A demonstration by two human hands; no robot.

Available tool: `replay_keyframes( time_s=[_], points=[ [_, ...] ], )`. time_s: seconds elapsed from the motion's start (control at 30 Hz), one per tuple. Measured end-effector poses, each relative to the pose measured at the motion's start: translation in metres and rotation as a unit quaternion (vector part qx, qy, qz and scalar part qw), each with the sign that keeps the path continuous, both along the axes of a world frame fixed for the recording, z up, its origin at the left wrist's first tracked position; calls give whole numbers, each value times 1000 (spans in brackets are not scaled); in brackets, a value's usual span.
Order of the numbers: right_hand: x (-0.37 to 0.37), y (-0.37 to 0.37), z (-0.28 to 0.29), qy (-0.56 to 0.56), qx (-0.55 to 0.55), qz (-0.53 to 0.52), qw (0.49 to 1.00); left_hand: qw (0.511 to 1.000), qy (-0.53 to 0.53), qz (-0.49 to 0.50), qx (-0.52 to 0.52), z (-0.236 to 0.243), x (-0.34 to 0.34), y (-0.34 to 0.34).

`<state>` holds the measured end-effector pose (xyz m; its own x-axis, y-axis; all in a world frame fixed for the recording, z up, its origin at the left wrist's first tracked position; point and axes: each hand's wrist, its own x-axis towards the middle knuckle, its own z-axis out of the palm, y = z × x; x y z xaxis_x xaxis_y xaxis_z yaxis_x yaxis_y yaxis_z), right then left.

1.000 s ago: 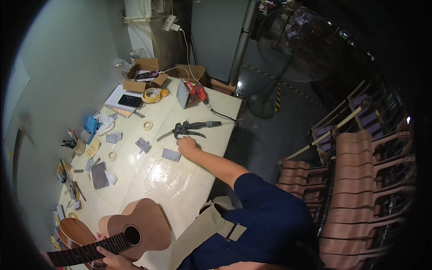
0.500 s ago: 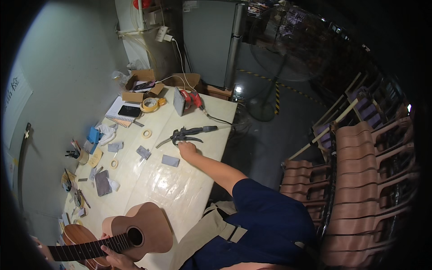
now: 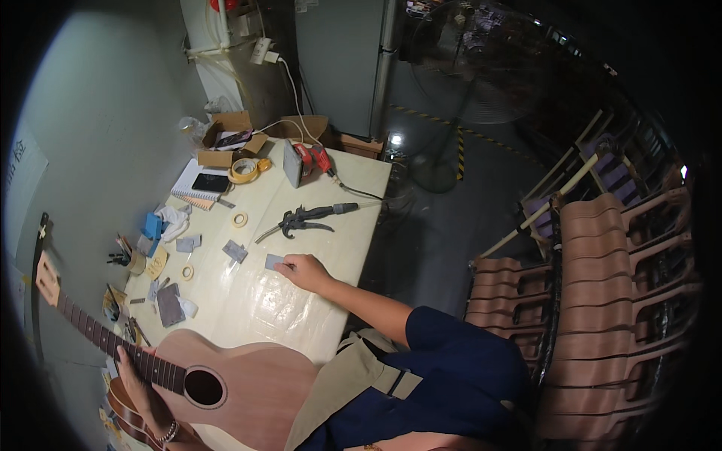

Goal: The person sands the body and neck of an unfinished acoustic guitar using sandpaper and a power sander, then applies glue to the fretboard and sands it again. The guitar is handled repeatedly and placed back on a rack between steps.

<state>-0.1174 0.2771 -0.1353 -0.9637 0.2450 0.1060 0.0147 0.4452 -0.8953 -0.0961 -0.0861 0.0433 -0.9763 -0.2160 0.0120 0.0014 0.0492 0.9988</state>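
Observation:
My left hand [image 3: 137, 382] holds the neck of an unfinished pale wooden guitar [image 3: 263, 383], raised at an angle against my apron, its headstock at the far left. My right hand [image 3: 301, 272] is closed on a small grey sanding pad [image 3: 272, 261] at the table surface, its fingers covering part of it. Just beyond it lies a black air blow gun [image 3: 304, 222] with a hose. Behind my left hand, a darker guitar [image 3: 124, 410] lies partly hidden. Grey sandpaper pieces [image 3: 233, 249] and masking tape rolls [image 3: 240, 219] lie on the white table [image 3: 331, 248].
A red power sander [image 3: 308, 159], cardboard box [image 3: 229, 128], phone [image 3: 210, 182] and pen cups [image 3: 134, 261] crowd the far and left table edges. Racks of bent wooden parts [image 3: 590, 316] stand at the right. A standing fan [image 3: 477, 60] is beyond the table's corner.
My left hand has tilted and lifted the guitar, its headstock swinging up at the left. My right hand has moved down from the blow gun onto the grey pad.

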Motion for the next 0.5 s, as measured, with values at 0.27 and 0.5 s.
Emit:
replay_keyframes(
  time_s=[0.27,0.5],
  points=[
    [19,-31,68,72,-152,140,976,983,-88,-123,105,-34,-8,25],
    [45,-89,131,287,-37,244,925,980,-87,-126,129,-16,9,32]
  ],
)
